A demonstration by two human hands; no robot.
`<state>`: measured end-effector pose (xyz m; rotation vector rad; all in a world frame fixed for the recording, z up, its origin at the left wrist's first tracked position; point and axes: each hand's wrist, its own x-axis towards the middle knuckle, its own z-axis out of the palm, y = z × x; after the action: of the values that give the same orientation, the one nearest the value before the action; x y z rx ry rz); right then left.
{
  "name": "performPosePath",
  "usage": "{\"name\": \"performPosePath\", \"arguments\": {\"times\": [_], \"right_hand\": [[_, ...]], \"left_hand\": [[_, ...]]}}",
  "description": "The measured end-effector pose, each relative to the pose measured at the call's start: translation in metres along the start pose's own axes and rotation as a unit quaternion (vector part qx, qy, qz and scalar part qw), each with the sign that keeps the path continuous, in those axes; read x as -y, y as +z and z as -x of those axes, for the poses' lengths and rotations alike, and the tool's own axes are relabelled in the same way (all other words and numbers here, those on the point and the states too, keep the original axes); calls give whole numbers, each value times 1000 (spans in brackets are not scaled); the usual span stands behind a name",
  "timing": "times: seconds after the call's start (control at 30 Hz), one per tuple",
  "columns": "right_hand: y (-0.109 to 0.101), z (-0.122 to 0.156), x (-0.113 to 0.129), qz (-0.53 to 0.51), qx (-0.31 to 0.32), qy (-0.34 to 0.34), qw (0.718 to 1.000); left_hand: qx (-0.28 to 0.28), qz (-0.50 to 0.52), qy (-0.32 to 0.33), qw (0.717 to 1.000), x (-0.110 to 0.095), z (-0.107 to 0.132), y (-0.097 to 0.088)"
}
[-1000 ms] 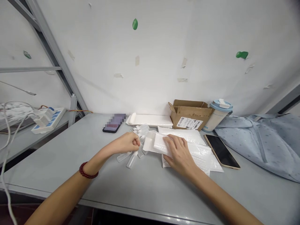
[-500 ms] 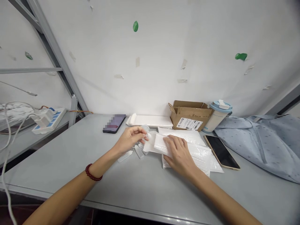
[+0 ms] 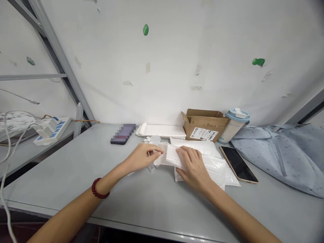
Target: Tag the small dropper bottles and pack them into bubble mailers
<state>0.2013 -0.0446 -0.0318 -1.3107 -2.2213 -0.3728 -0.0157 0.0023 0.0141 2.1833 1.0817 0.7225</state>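
A white padded bubble mailer (image 3: 173, 157) lies across other mailers, its open flap (image 3: 160, 160) pointing left. My right hand (image 3: 193, 165) grips the mailer from above, the fingers over its top and the thumb at its near side. At the mouth by the flap, my left hand (image 3: 141, 157) has thumb and forefinger pinched together; what they hold, if anything, is too small to make out. Small clear plastic pieces (image 3: 153, 139) lie behind and under the left hand, partly hidden by it. More bubble mailers (image 3: 202, 147) are spread beneath and behind the right hand.
At the back stand an open cardboard box (image 3: 206, 123) and a lidded cup (image 3: 234, 126). White mailers (image 3: 164, 131) lie stacked by the wall. A phone (image 3: 239, 164) and blue cloth (image 3: 278, 155) are at right; a dark device (image 3: 123, 134) and power strip (image 3: 54, 133) at left.
My left hand has moved slightly right and down from above the clear plastic pieces to the mailer's mouth. My right hand keeps its grip on the mailer.
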Motion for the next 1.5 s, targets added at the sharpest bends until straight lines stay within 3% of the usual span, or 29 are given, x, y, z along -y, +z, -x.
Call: {"name": "performPosePath", "arguments": {"times": [0.13,0.23,0.37,0.53,0.63,0.73,0.8,0.87,1.0,1.1,1.33,1.5], "right_hand": [[-1,-1,-2,6,-4,14,1000],[-1,-1,-2,9,-2,16,1000],[1,-1,-2,13,0,16,1000],[1,-1,-2,16,6,16,1000],[0,-1,-2,13,6,18,1000],[0,0,-2,10,8,19,1000],[0,0,-2,10,12,20,1000],[0,0,-2,13,17,21,1000],[1,-1,-2,18,20,19,999],[1,-1,-2,18,12,17,1000],[0,0,0,-2,1,9,1000],[0,0,0,-6,-17,3,1000]], "left_hand": [[-37,-63,-85,994,10,-4,-25],[36,-156,-133,978,24,-5,-37],[138,-239,-177,945,36,-4,-37],[127,-301,-196,924,40,-2,-32],[68,-283,-194,937,42,-3,-34],[-30,-228,-190,955,39,-7,-36],[-100,-167,-170,966,33,-9,-36],[-137,-70,-139,978,24,-9,-34],[-80,146,-74,983,7,-5,-25],[-43,198,-69,977,2,-3,-16],[-2,210,-108,972,10,-5,-1],[-54,68,-54,995,7,-3,7]]}}
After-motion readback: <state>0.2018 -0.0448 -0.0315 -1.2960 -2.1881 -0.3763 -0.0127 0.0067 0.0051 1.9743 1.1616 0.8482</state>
